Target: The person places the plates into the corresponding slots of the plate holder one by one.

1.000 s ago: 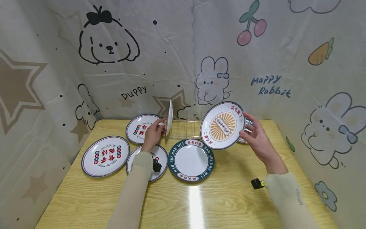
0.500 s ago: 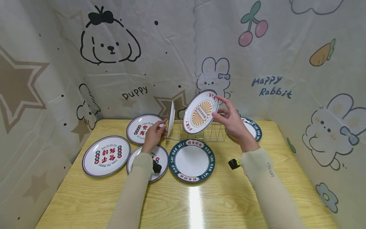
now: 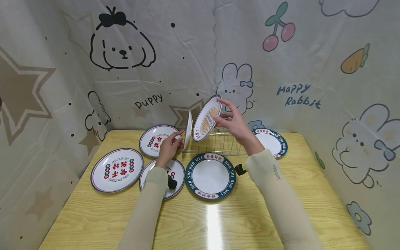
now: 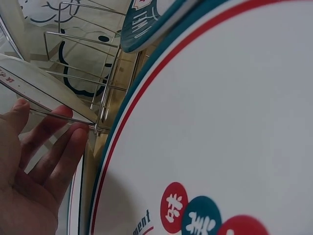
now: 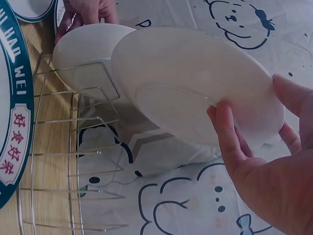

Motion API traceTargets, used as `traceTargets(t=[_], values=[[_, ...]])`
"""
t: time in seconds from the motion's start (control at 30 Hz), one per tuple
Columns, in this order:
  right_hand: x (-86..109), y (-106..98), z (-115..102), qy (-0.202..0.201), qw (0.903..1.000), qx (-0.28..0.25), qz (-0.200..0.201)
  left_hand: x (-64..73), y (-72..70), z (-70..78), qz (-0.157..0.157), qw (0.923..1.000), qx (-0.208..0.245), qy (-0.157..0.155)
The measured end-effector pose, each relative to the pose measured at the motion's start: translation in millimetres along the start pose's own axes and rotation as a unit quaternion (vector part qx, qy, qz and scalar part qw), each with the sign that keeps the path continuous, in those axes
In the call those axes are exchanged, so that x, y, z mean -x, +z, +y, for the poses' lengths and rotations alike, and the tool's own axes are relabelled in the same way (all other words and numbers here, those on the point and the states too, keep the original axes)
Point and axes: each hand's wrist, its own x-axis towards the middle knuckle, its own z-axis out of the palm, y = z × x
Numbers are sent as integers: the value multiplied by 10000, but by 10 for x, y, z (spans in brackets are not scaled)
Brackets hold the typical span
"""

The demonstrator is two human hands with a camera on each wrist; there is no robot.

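My right hand (image 3: pixel 235 126) pinches the rim of a white plate (image 3: pixel 207 118) with a yellow sunburst print. In the head view this plate is tilted in the air above the wire plate rack (image 3: pixel 225 143). Its plain white back (image 5: pixel 181 83) fills the middle of the right wrist view. At the rack's left end, another white plate (image 3: pixel 188 130) stands on edge. My left hand (image 3: pixel 170 147) is there, its thumb and fingers around the rack's end wire (image 4: pixel 63 117), fingertips close against the standing plate.
A green-rimmed plate (image 3: pixel 210 176) lies before the rack, another green-rimmed plate (image 3: pixel 272 144) to its right. Plates with red lettering lie at left: a front plate (image 3: pixel 116 170), a back plate (image 3: pixel 153 139) and one (image 3: pixel 150 177) under my left forearm. A printed curtain (image 3: pixel 187 52) hangs behind the table.
My right hand has carried the sunburst plate leftward from the right side to above the rack, turning it more edge-on. My left hand has stayed at the rack's left end.
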Motion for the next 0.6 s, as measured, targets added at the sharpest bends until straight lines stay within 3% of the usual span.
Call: traceTargets(t=[0.6], values=[[-136, 253, -16, 58, 9987, 416, -280, 7, -14, 12, -67, 9999, 124, 6]])
